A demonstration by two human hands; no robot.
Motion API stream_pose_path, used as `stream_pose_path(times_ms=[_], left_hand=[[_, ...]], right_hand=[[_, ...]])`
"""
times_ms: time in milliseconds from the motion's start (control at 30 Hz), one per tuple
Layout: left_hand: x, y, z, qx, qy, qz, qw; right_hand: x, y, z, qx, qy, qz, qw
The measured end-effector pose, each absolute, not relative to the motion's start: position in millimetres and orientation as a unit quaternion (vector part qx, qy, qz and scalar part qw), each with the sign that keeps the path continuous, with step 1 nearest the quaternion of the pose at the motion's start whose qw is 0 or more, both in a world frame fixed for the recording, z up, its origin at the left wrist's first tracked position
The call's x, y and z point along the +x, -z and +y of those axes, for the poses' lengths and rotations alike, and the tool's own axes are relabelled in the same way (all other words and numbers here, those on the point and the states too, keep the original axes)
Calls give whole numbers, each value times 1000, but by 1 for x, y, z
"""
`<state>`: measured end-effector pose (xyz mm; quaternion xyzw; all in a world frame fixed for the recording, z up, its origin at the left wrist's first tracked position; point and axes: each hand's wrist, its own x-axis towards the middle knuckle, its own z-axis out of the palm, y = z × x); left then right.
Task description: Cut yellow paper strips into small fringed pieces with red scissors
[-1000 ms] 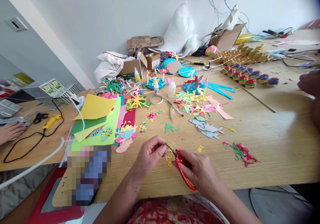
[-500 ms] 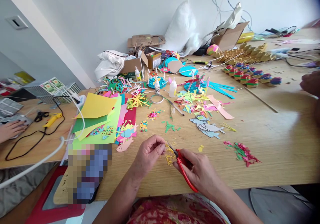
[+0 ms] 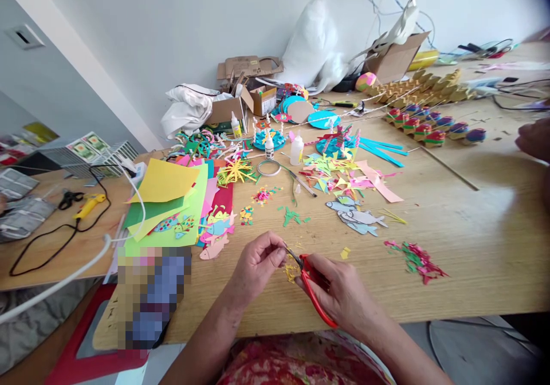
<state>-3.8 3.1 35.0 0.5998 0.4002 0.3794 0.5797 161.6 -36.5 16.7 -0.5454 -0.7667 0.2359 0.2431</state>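
Observation:
My right hand (image 3: pixel 337 285) grips a pair of red-handled scissors (image 3: pixel 317 305), blades pointing up and left. At the blade tips my left hand (image 3: pixel 263 262) is closed in a pinch of thumb and fingers; what it holds is too small to make out. Small yellow paper clippings (image 3: pixel 291 272) lie on the table beneath the blades. A yellow paper scrap (image 3: pixel 345 252) rests just beyond my right hand. Farther off are green paper clippings (image 3: pixel 291 217) and grey-blue paper fish (image 3: pixel 358 222).
Coloured paper sheets (image 3: pixel 165 181) and pink paper fish (image 3: pixel 215 248) lie to the left. Red and green clippings (image 3: pixel 419 263) are on the right. Glue bottles (image 3: pixel 296 150) stand at the back, near painted egg-carton pieces (image 3: pixel 433 126). Another person's hand (image 3: pixel 535 141) shows at the right edge.
The scissor blades part slightly from my left fingers, then come back to them. The other person's hand at the far left has drawn out of view.

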Motion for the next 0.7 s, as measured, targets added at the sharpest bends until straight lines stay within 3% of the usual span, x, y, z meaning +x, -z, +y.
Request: stream_pose_path(times_ms=[367,700], left_hand=[[-5,-32,5,615,-368,405,568],[-6,-33,5,606,-372,419,564]], right_hand=[[164,-12,-37,-543,-178,-779,258],[166,-8,-37,-549,-195,-774,247]])
